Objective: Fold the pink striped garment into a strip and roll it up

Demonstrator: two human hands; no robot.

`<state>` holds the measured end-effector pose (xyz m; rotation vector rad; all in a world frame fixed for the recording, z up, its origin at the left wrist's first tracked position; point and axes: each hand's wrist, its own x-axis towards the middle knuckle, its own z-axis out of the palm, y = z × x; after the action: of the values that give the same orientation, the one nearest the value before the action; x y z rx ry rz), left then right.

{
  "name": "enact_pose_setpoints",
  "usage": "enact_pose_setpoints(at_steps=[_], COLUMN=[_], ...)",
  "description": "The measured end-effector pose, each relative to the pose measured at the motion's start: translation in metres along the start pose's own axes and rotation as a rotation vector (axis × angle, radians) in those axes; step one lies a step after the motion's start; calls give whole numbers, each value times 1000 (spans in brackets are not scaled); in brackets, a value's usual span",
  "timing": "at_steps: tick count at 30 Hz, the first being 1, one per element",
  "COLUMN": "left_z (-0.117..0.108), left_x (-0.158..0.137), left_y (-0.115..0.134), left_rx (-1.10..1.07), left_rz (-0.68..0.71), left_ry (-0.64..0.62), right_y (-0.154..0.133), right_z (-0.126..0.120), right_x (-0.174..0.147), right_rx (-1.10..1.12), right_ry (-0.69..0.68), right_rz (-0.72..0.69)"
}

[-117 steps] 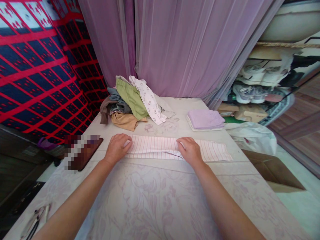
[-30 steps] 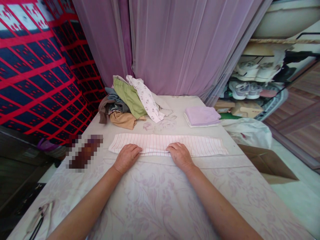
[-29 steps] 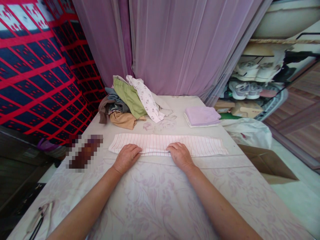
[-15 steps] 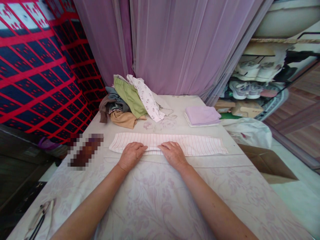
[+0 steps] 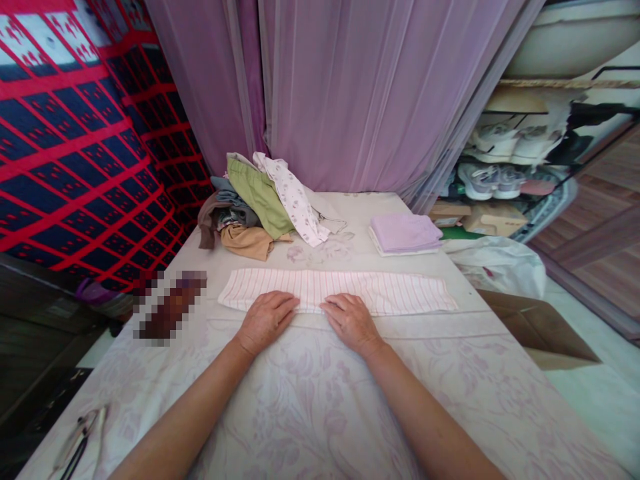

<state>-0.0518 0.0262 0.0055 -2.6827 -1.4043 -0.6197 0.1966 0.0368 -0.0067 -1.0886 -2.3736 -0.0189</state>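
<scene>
A white garment with thin pink stripes (image 5: pixel 400 292) lies folded into a long, narrow strip across the table. My left hand (image 5: pixel 267 319) rests on its front edge, left of the middle, with the fingers laid over the cloth and pointing right. On the same edge, a short gap away, my right hand (image 5: pixel 353 321) lies with its fingers stretched toward the left one. Both hands are palm down, and neither lifts the fabric.
Rumpled clothes, including green trousers (image 5: pixel 257 197), are heaped at the back left. A folded lilac cloth (image 5: pixel 405 232) tops a small stack at the back right. Glasses (image 5: pixel 80 440) lie at the front left. An open cardboard box (image 5: pixel 535 327) stands beyond the right edge.
Both hands have slid slightly toward me along the garment's front edge, and the raised fold between them now lies flatter. The view has shifted a little.
</scene>
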Motion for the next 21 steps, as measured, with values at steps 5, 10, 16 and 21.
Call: enact_pose_setpoints(at_steps=[5,10,16,21], left_z=[9,15,23,31], left_x=[12,30,53,68], left_y=[15,29,48,59], left_rx=[-21,-13,8,-1], left_rz=[57,41,53,9], left_ry=[-31,-38,-72,-115], right_y=[20,67,86,77], right_z=[-12,-29,-38,-41], right_x=[-13,-40,-58,-46], right_rx=[-4,-10,-4,-52], right_ry=[51,124,10,-54], right_rz=[140,316,354,332])
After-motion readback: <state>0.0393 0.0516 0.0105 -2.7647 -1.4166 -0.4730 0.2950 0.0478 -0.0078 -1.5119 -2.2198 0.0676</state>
